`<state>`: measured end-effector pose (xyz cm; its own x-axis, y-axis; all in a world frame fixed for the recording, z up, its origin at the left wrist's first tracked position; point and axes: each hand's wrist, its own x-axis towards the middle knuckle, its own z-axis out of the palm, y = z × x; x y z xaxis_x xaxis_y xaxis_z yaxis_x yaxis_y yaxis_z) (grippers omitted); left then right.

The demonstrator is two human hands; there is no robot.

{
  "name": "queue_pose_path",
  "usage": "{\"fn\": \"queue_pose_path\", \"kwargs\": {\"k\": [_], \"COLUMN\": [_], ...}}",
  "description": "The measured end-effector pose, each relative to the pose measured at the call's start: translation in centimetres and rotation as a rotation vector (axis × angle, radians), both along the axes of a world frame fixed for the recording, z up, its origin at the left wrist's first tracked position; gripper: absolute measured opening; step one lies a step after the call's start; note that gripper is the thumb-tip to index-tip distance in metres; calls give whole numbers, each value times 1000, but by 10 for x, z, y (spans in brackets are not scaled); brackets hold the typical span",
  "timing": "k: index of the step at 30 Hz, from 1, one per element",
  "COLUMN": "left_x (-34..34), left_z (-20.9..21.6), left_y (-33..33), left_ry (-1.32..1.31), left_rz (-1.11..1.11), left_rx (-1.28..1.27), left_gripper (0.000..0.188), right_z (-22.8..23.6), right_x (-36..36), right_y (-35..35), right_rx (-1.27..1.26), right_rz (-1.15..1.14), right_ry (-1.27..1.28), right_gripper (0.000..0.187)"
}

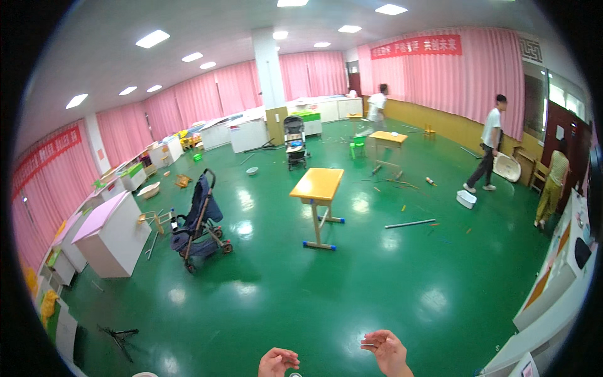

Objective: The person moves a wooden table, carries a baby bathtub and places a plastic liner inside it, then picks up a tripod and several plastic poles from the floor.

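At bottom centre, left hand [277, 363] and right hand [387, 354] curl loosely, grips apart. Mid-frame, a desk [317, 183] slants lengthwise toward upper right.

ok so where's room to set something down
Widest: glossy green floor between the right hand and the yellow-topped desk, right of the navy folding stroller. The desk's top looks free. Crowded: right of the desk, with a grey tube and thin coloured sticks, and left of the stroller, by the lilac-topped white cabinet.
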<state>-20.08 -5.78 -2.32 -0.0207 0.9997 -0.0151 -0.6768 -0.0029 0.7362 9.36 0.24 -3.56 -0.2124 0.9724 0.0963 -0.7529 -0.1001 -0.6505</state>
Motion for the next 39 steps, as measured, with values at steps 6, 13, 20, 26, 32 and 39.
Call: {"fn": "queue_pose_path", "kwargs": {"k": [6, 13, 20, 26, 32, 39], "left_x": [-104, -205, -291, -362, -398, -423], "left_z": [-38, -37, -34, -99, -114, -115], "left_y": [27, 123, 257, 403, 557, 769], "left_ry": [46, 91, 191, 228, 243, 178], "left_rz": [215, 96, 144, 257, 321, 280], "left_rx": [-147, -227, -231, -352, -456, -437], "left_gripper": [15, 15, 16, 16, 16, 16], "right_z": [-25, -20, -17, -51, -101, -118], "right_x": [-122, -234, -294, -325, -351, -367], "right_y": [69, 169, 272, 420, 596, 803], "right_rx": [-99, -176, -294, -397, -542, -586], "right_rz": [115, 190, 166, 67, -27, -206], "right_ry": [-46, -169, -149, -135, -127, -217], "right_gripper": [31, 27, 28, 31, 33, 33]}}
